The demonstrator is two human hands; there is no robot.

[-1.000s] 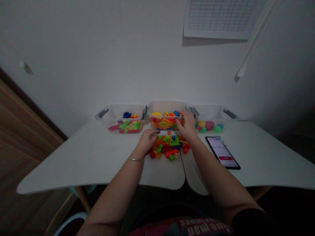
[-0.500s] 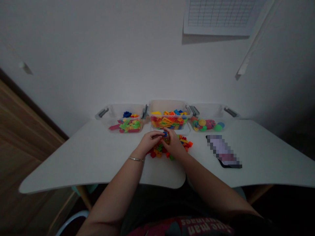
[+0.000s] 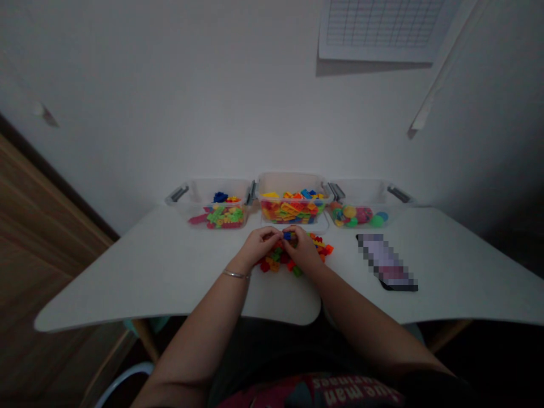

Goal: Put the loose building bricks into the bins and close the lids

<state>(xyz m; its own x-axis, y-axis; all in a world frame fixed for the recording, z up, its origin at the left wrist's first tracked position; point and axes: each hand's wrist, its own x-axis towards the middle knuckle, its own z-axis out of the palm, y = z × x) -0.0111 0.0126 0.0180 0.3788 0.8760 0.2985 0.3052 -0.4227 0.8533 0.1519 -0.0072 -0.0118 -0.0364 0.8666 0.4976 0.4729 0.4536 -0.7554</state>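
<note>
Blue Brick [image 3: 287, 234] at the Centre, Heap Within Reach

At the left of the frame, the white desk [image 3: 140, 277] ran out bare-topped beside a clear bin [image 3: 199, 190] of green, pink and dark blue pieces. It stood against the wall [image 3: 161, 102], probably to leave the near surface free for my forearms.

Just below the centre, my left hand [image 3: 260, 247] curled inward, a bracelet [image 3: 235, 275] on its wrist, thumb and fingers drawn together beside the blue brick; I could not tell whether they gripped it. The middle bin [image 3: 293, 181], full of mixed bricks, sat straight ahead, perhaps so both sides could reach it equally. Loose bricks [image 3: 272, 265] lay heaped under my palms, handy for the fingers. My right hand [image 3: 300, 249] had the blue brick between thumb and fingertips, a light pinch that seemed suited to so small a part.

Right of centre stood another clear bin [image 3: 361, 190] with coloured balls [image 3: 376, 221] at its bottom. Nearer me lay a phone [image 3: 385, 262], its screen pixelated, apart from the heap, presumably to stay clear of my elbow.
</note>
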